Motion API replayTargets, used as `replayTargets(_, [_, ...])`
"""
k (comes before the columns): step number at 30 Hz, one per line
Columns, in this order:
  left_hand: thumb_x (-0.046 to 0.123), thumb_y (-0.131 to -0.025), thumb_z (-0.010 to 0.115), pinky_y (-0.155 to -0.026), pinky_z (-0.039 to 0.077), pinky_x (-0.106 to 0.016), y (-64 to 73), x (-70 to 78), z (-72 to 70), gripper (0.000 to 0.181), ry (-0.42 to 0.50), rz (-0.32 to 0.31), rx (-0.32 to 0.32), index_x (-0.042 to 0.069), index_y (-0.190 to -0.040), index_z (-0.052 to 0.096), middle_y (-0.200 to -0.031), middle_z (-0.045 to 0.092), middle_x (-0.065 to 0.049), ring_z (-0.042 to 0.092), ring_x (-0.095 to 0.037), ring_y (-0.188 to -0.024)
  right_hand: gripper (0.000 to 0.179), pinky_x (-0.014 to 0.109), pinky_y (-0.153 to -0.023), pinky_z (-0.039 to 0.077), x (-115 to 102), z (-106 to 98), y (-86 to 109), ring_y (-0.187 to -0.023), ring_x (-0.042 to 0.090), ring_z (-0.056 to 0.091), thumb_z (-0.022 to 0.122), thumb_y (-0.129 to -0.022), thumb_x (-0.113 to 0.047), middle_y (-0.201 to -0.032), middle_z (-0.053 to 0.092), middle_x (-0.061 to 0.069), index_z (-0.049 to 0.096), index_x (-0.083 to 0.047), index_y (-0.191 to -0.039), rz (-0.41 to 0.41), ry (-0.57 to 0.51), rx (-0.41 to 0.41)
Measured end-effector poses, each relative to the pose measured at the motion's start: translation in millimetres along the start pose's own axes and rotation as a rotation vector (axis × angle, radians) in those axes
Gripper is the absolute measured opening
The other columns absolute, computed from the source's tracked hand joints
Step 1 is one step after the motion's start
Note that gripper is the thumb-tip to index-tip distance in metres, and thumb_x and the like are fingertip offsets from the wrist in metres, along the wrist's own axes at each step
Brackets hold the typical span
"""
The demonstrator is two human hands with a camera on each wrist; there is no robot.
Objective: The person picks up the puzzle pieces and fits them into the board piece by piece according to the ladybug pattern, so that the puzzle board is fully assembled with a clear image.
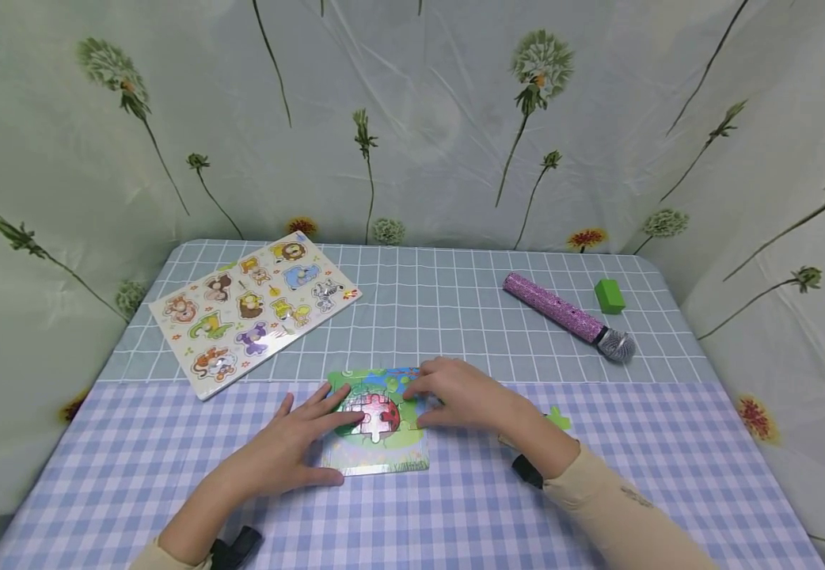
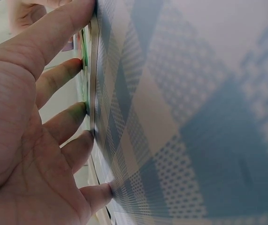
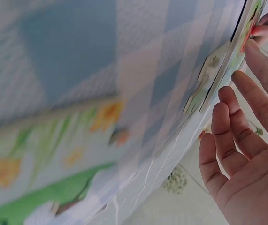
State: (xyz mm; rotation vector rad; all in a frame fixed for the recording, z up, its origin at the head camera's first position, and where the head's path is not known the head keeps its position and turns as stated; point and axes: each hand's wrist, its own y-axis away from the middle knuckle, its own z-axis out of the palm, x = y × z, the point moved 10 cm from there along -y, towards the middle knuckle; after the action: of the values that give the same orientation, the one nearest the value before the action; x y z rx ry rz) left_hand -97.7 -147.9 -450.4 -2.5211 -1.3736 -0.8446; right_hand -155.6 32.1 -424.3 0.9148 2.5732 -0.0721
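A small jigsaw puzzle (image 1: 391, 457) with a red ladybug on green lies flat on the checked cloth. A pale, piece-shaped patch shows in its middle, beside the red. My left hand (image 1: 298, 443) spreads its fingers over the puzzle's left side, index finger reaching to the pale patch and thumb at the lower left corner. My right hand (image 1: 458, 392) is at the upper right edge, fingers gently bent and fingertips on the puzzle; nothing shows between them. Loose puzzle pieces lie by the right forearm, including a green piece (image 1: 558, 418) and a flowered piece (image 3: 54, 164) partly out of view.
Back left lies an animal peg board (image 1: 270, 352) under shiny wrap. A glittery pink microphone (image 1: 558, 309) lies back right, with a green block (image 1: 609, 296) beyond it. A floral curtain (image 1: 434, 158) hangs behind the table.
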Motion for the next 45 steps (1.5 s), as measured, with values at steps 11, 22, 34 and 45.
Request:
replayTargets(11, [0.052, -0.083, 0.089, -0.118, 0.017, -0.089, 0.5, -1.0, 0.5, 0.080, -0.015, -0.009, 0.014, 0.034, -0.155, 0.058, -0.178, 0.033, -0.006, 0.027, -0.043, -0.165, 0.047, 0.035, -0.089, 0.057, 25, -8, 19.8, -0.095, 0.012, 0.063, 0.094, -0.083, -0.033, -0.111, 0.074, 0.000, 0.080, -0.016, -0.125, 0.092, -0.015, 0.013])
replayTargets(22, [0.053, -0.080, 0.091, -0.120, 0.023, -0.085, 2.5, -0.9, -2.1, 0.090, -0.062, -0.018, 0.053, 0.028, -0.159, 0.054, -0.178, 0.030, -0.010, 0.032, -0.041, -0.163, 0.053, 0.031, -0.083, 0.054, 38, -4, 38.2, -0.091, 0.010, 0.058, 0.094, -0.083, -0.033, -0.106, 0.071, -0.002, 0.078, -0.012, -0.129, 0.174, -0.067, 0.004])
replayTargets(34, [0.053, -0.075, 0.095, -0.122, 0.028, -0.079, 6.5, -7.3, -13.1, 0.096, -0.038, -0.045, 0.097, 0.024, -0.157, 0.055, -0.175, 0.034, -0.017, 0.040, -0.044, -0.158, 0.052, 0.026, -0.074, 0.049, 35, -1, 42.9, -0.085, 0.008, 0.055, 0.094, -0.084, -0.029, -0.103, 0.069, -0.003, 0.077, -0.011, -0.129, 0.183, -0.070, 0.026])
replayTargets(45, [0.058, -0.073, 0.095, -0.121, 0.024, -0.082, 10.8, -15.7, -16.2, 0.100, -0.041, -0.063, 0.108, 0.026, -0.158, 0.054, -0.175, 0.034, -0.017, 0.041, -0.043, -0.158, 0.050, 0.027, -0.079, 0.053, 34, 1, 42.5, -0.090, 0.009, 0.059, 0.092, -0.086, -0.027, -0.107, 0.071, -0.002, 0.077, -0.010, -0.130, 0.181, -0.082, 0.019])
